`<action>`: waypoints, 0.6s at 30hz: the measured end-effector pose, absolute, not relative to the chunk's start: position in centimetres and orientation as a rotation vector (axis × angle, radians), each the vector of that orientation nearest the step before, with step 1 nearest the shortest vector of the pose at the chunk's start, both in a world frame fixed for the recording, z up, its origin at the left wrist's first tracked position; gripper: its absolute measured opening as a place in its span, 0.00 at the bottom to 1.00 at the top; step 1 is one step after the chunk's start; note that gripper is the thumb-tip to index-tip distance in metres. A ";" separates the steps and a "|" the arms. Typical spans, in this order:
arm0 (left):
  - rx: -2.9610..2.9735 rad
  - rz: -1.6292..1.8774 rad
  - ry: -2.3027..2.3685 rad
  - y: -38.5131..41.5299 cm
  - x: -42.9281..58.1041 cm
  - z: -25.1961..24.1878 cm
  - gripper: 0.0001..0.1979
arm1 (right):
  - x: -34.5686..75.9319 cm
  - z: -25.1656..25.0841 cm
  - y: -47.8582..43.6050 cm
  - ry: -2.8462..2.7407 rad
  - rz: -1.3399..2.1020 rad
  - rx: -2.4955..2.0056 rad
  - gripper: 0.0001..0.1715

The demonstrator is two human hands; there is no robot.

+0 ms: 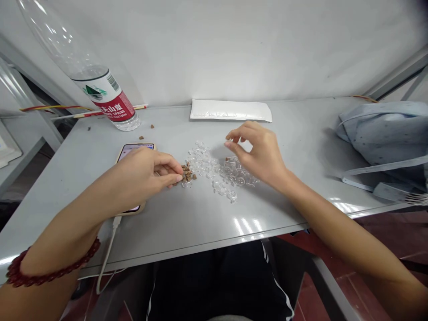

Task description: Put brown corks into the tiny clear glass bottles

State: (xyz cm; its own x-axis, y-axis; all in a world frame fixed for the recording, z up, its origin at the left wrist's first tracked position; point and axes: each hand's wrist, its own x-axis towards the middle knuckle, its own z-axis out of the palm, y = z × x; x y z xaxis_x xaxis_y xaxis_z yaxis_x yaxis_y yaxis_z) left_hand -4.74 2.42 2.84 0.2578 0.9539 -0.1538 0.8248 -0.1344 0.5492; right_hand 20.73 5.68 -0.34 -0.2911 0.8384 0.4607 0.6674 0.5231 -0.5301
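Observation:
My left hand (150, 171) is closed in a pinch at the edge of a small pile of brown chunks (188, 177), its thumb and index fingertips right against them. What lies inside its curled fingers is mostly hidden. Beside the chunks, a loose heap of small clear plastic pieces (202, 162) spreads to the right across the grey table (187, 223). Above the right side of that heap hovers my right hand (256, 149), with thumb and index tips slightly apart and nothing visible between them. One reddish-brown bit shows among the clear pieces below this hand.
Under my left hand lies a phone (137, 147) with a white cable (109, 254). A water bottle (113, 100) stands at the back left, with two stray brown bits nearby. A white packet (230, 110) lies along the wall. Light-blue cloth (388, 129) sits at right.

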 end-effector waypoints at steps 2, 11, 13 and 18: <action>2.095 0.237 1.578 2.3 -4.8 2.3 0.06 | 21.7 -0.8 7.2 -2.025 0.287 -1.335 0.06; 2.206 0.122 1.606 1.3 -3.2 1.3 0.05 | 20.6 -1.7 6.4 -2.192 0.271 -1.246 0.11; 2.238 0.097 1.615 1.2 -2.9 1.5 0.04 | 19.6 -1.5 5.2 -2.333 0.305 -1.015 0.12; 2.189 0.142 1.606 0.9 -2.5 2.0 0.05 | 18.1 -1.4 3.1 -2.549 0.449 -0.714 0.16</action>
